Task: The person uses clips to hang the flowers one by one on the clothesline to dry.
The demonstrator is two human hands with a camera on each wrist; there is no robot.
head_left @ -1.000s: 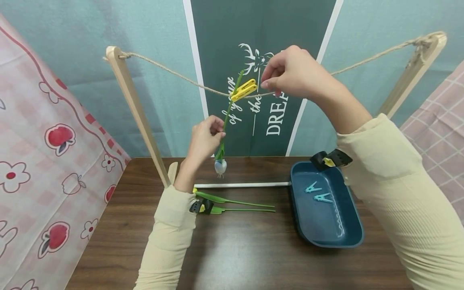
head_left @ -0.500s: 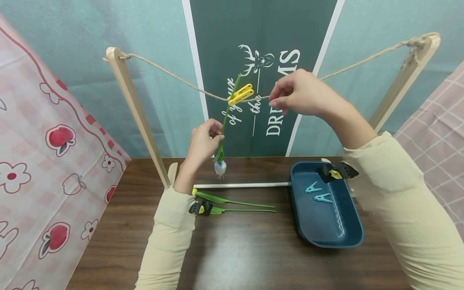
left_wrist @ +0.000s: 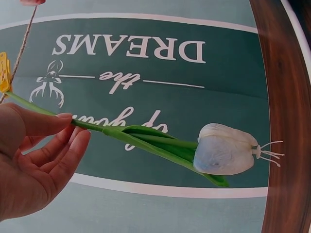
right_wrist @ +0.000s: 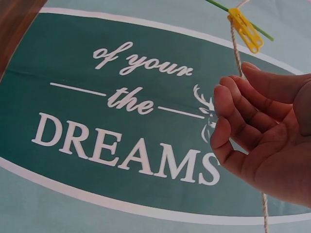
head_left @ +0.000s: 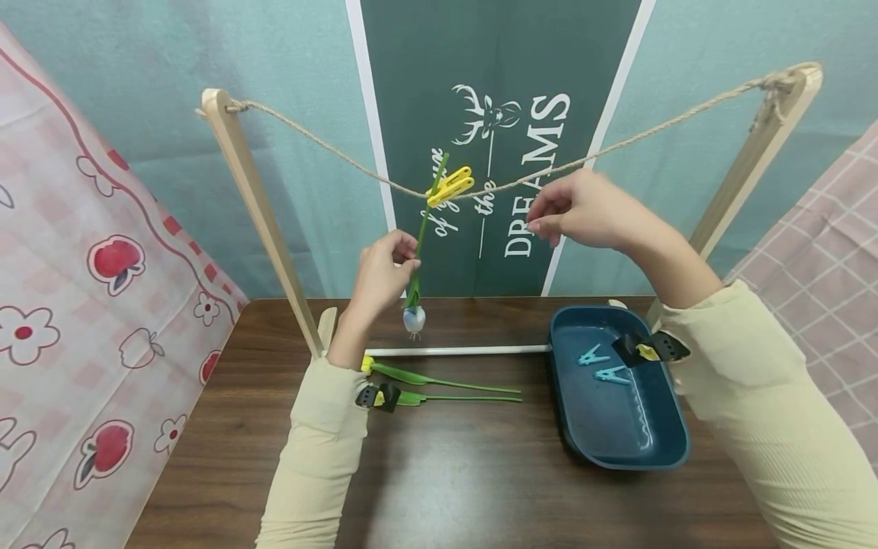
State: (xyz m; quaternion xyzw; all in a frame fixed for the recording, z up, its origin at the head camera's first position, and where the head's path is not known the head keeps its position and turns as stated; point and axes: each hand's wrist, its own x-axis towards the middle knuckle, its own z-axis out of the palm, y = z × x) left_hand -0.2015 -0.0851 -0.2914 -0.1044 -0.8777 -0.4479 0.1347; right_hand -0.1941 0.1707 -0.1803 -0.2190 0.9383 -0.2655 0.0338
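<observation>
An artificial tulip (left_wrist: 225, 149) with a pale blue-white bloom hangs upside down from the rope (head_left: 322, 143). A yellow clothespin (head_left: 450, 187) clips its green stem to the rope's low point. Below the clip, my left hand (head_left: 384, 268) pinches the stem between thumb and fingers, above the leaves. My right hand (head_left: 583, 210) is in the air to the right of the clothespin, just below the rope, holding nothing. Its fingers are loosely curled in the right wrist view, where the yellow clip and stem show above it.
Wooden posts (head_left: 257, 206) hold the rope at either side. Two more tulips (head_left: 473, 387) lie on the wooden table (head_left: 466, 473), their blooms partly hidden by the left wrist. A white rod (head_left: 466, 351) runs behind them to a blue tray (head_left: 604, 427) with two light-blue clothespins (head_left: 612, 375).
My right hand has moved down and slightly right, away from the yellow clothespin. The rope, clip and tulip have sunk a little, and my left hand has come down slightly with the stem.
</observation>
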